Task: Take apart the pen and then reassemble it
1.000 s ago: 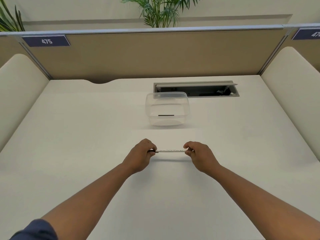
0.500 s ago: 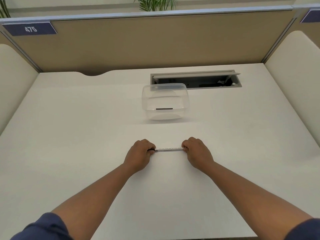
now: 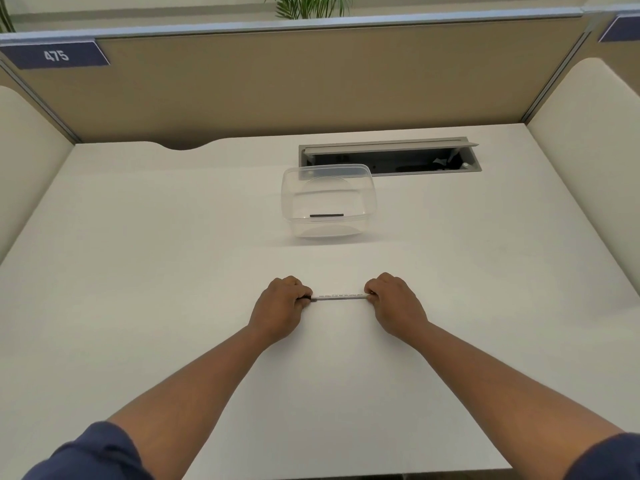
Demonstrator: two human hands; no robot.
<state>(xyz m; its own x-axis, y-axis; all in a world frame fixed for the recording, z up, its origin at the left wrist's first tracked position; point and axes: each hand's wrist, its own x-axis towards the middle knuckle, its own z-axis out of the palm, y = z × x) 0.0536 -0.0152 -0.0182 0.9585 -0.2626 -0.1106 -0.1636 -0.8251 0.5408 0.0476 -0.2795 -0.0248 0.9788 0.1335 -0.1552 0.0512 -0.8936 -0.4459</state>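
Gripping pen (image 3: 339, 296) level between fists: left hand (image 3: 282, 308) fingers clamped on dark end, right hand (image 3: 394, 304) fingers on other end, just above tabletop (image 3: 138, 271).

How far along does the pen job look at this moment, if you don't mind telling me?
Early or midway. One short dark part already lies in the clear container, possibly a piece of the pen. In hand: the left hand and right hand each grip an end of the white pen, held level above the desk. The barrel still looks whole, so further dismantling and all reassembly remain.
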